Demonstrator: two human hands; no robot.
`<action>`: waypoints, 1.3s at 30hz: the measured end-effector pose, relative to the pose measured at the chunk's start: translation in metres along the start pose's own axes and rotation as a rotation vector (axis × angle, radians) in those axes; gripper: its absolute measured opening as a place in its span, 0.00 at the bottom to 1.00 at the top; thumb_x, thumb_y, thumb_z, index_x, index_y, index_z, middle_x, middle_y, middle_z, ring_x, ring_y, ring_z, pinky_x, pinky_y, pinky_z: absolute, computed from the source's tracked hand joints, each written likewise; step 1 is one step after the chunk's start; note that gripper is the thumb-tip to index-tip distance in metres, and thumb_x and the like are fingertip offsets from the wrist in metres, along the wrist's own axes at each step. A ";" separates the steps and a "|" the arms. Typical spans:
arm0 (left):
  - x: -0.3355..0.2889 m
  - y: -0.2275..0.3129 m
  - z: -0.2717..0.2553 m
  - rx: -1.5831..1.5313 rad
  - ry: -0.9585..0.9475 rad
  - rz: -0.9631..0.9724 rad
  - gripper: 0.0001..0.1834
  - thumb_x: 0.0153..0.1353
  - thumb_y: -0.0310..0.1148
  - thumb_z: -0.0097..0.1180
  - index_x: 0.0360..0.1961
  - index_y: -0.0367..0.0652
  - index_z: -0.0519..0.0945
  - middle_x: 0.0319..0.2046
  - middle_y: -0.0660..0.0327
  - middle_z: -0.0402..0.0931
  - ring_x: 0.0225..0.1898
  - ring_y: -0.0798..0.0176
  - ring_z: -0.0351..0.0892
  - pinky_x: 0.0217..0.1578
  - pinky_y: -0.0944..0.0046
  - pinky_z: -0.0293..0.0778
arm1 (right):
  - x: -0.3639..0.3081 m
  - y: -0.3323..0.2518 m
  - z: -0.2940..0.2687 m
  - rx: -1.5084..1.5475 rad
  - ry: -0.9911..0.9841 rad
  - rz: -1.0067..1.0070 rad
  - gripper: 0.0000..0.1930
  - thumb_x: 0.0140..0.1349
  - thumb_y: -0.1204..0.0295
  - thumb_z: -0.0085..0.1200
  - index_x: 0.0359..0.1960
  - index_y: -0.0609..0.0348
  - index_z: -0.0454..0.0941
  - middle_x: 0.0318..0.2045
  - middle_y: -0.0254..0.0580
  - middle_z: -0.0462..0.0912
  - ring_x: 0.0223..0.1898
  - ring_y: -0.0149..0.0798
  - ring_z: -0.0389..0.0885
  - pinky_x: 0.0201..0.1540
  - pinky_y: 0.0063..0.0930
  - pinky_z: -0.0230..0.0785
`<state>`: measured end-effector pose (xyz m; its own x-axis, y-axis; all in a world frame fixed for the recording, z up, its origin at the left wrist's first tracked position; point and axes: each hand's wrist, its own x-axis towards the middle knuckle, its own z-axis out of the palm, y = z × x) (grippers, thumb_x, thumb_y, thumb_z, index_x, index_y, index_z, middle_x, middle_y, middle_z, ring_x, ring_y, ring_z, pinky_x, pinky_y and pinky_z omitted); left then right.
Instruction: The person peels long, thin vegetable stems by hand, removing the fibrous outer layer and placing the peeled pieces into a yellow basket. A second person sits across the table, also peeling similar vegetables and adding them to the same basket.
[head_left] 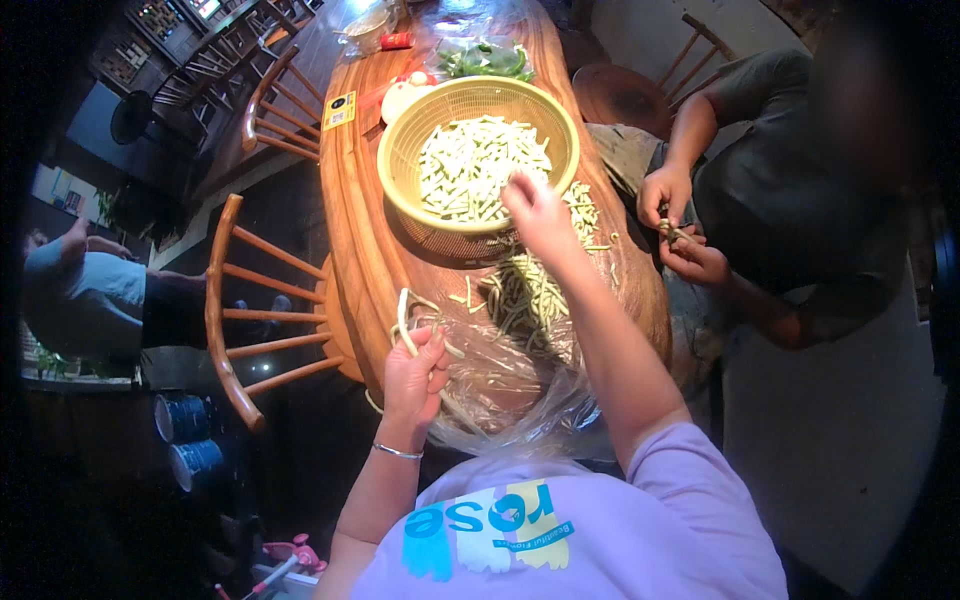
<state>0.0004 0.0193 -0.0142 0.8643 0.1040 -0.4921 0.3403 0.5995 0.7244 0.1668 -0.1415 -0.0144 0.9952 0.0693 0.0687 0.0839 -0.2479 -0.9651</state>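
My left hand (415,380) is closed around a few pale green long beans (403,315) that loop out above and below the fingers. Over the near right rim of a yellow plastic basket (392,195) is my right hand (538,215), its fingers bunched downward; what they hold, if anything, is hidden. Many short cut bean pieces (480,165) lie in the basket. Just this side of it, partly under my right forearm, spreads a heap of long beans (525,300). A clear plastic sheet or bag (500,385) lies between the heap and my body.
At the right, another person's hands (685,235) work on a bean. Beyond the basket are a bag of green vegetables (485,60), a red item (397,41) and a yellow card (340,110) on the wooden table (350,210). A wooden chair (270,315) stands left.
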 end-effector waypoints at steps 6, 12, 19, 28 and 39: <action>0.009 -0.019 0.004 0.089 0.038 0.028 0.04 0.53 0.26 0.53 0.30 0.39 0.71 0.18 0.65 0.69 0.12 0.78 0.59 0.10 0.82 0.52 | -0.129 0.001 0.022 0.315 -0.560 0.193 0.15 0.51 0.73 0.53 0.41 0.64 0.71 0.18 0.40 0.76 0.19 0.26 0.73 0.23 0.20 0.66; 0.010 -0.002 0.005 -0.063 0.076 0.020 0.17 0.63 0.41 0.37 0.42 0.39 0.69 0.28 0.61 0.72 0.21 0.73 0.65 0.14 0.78 0.57 | -0.123 0.048 -0.003 -0.346 -0.185 -0.038 0.14 0.52 0.73 0.48 0.41 0.63 0.72 0.20 0.41 0.77 0.22 0.30 0.74 0.27 0.26 0.68; 0.016 0.044 0.008 -0.522 -0.158 0.172 0.18 0.65 0.39 0.31 0.45 0.37 0.66 0.32 0.57 0.64 0.28 0.66 0.61 0.21 0.73 0.59 | -0.149 0.029 0.003 0.586 -0.659 0.380 0.15 0.59 0.67 0.46 0.44 0.64 0.69 0.31 0.40 0.77 0.30 0.30 0.76 0.32 0.23 0.68; 0.014 0.062 0.005 -0.478 -0.043 0.373 0.17 0.65 0.39 0.28 0.45 0.39 0.64 0.29 0.58 0.63 0.27 0.66 0.60 0.21 0.72 0.58 | -0.166 0.006 -0.015 0.815 -0.916 0.566 0.13 0.61 0.69 0.41 0.42 0.63 0.71 0.24 0.36 0.74 0.25 0.26 0.72 0.28 0.16 0.65; -0.030 0.012 0.063 -0.219 -0.155 0.637 0.11 0.63 0.40 0.37 0.33 0.43 0.66 0.15 0.70 0.52 0.14 0.76 0.47 0.14 0.76 0.47 | -0.147 0.070 0.042 -0.170 -0.044 -0.020 0.08 0.52 0.73 0.40 0.19 0.64 0.68 0.19 0.49 0.72 0.22 0.51 0.70 0.24 0.41 0.61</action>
<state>0.0015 -0.0267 0.0398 0.9194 0.3843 0.0832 -0.3196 0.6072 0.7274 0.0241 -0.1287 -0.1030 0.9904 0.1173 0.0726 0.1145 -0.4052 -0.9070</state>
